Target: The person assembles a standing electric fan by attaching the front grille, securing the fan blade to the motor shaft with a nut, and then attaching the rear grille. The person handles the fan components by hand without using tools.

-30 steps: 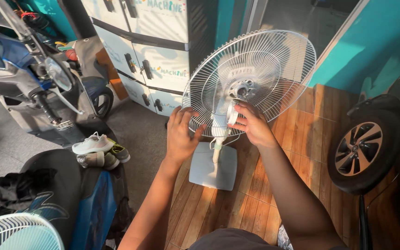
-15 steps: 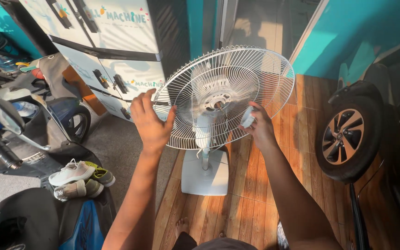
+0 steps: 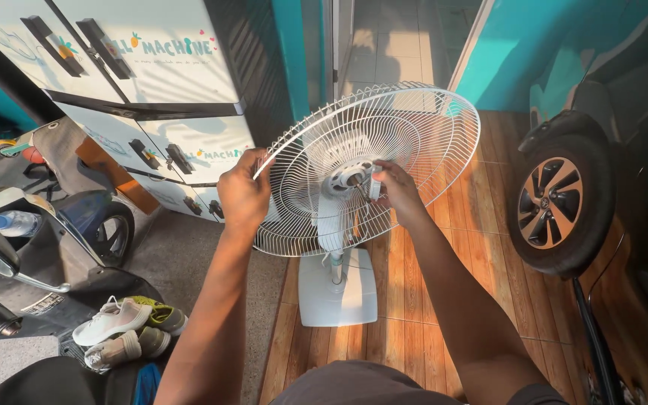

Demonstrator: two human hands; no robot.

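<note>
My left hand (image 3: 243, 196) grips the fan guard (image 3: 414, 142) rim; my right hand (image 3: 397, 191) pinches the hub (image 3: 348, 178) nut, needing careful turning next.

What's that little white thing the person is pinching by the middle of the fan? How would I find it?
Find the white pedestal fan on the wooden floor. At the centre of its wire grille, the right hand pinches a small white round cap, solid, unlike the thin wires around it.
</note>
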